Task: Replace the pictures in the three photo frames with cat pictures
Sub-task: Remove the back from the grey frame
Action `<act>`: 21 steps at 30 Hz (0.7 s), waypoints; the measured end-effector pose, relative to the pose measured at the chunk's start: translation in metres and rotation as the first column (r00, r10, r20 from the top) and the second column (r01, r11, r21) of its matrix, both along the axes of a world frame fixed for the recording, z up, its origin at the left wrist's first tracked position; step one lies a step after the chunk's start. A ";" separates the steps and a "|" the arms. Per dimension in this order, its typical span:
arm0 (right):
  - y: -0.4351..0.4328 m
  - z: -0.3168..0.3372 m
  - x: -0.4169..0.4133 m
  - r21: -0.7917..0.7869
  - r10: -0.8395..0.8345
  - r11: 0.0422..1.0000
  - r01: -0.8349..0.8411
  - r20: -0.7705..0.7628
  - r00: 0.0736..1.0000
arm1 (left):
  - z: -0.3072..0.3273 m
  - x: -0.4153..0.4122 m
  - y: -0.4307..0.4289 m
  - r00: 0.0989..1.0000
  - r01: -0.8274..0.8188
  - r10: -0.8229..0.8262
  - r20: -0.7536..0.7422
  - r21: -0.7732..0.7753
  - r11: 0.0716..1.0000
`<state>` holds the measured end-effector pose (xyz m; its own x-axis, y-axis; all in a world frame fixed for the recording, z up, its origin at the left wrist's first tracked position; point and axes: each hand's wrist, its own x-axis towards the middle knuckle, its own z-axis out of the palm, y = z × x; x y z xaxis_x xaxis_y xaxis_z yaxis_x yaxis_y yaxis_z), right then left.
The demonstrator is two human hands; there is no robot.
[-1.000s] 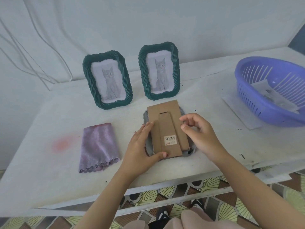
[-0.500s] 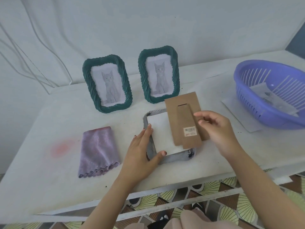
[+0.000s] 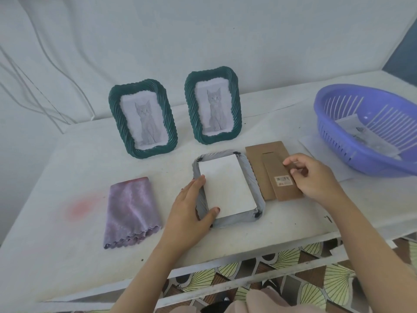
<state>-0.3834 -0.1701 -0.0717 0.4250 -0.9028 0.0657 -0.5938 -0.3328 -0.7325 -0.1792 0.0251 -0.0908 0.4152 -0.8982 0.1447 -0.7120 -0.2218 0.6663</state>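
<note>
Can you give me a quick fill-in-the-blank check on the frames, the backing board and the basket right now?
1. The brown cardboard backing board lies to the ____ of the face-down grey frame.
2. ____ green ribbed frames stand upright showing cat pictures.
3. The left hand rests on the face-down grey frame, and the right hand touches the ____.
4. The purple slotted plastic basket holds a ____.

Missing words: right; Two; backing board; picture
</note>
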 end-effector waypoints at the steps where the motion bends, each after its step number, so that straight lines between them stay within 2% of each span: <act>1: -0.001 0.000 0.000 -0.025 0.003 1.000 -0.003 -0.016 1.000 | 0.000 -0.001 0.000 1.000 -0.003 0.003 0.000 -0.001 1.000; 6: 0.001 -0.005 0.002 -0.097 0.035 0.994 -0.048 -0.134 0.990 | -0.001 -0.002 0.003 1.000 -0.023 0.023 0.010 -0.010 1.000; 9: 0.018 -0.001 0.013 -0.238 0.019 0.971 -0.034 -0.066 0.998 | -0.001 -0.003 0.004 0.999 -0.031 0.031 0.008 -0.006 1.000; 12: 0.044 0.005 0.033 -0.306 0.157 0.939 -0.155 -0.017 0.987 | -0.002 -0.003 0.003 0.999 -0.040 0.040 0.007 -0.009 0.999; 14: 0.057 0.005 0.045 -0.310 0.206 0.925 -0.219 -0.074 0.976 | -0.002 -0.002 0.003 0.999 -0.042 0.043 0.006 -0.025 0.999; 18: 0.069 -0.001 0.063 -0.296 0.188 0.922 -0.249 -0.218 0.958 | -0.002 -0.002 0.002 0.999 -0.040 0.040 -0.014 -0.046 0.998; 21: 0.071 0.000 0.067 -0.226 0.176 0.949 -0.218 -0.190 0.966 | -0.002 -0.002 0.002 0.999 -0.040 0.038 -0.033 -0.046 0.998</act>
<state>-0.3167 -0.0995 -0.0721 0.6165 -0.7650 0.1863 -0.6041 -0.6113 -0.5113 -0.1812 0.0270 -0.0927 0.4548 -0.8738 0.1719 -0.6817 -0.2174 0.6986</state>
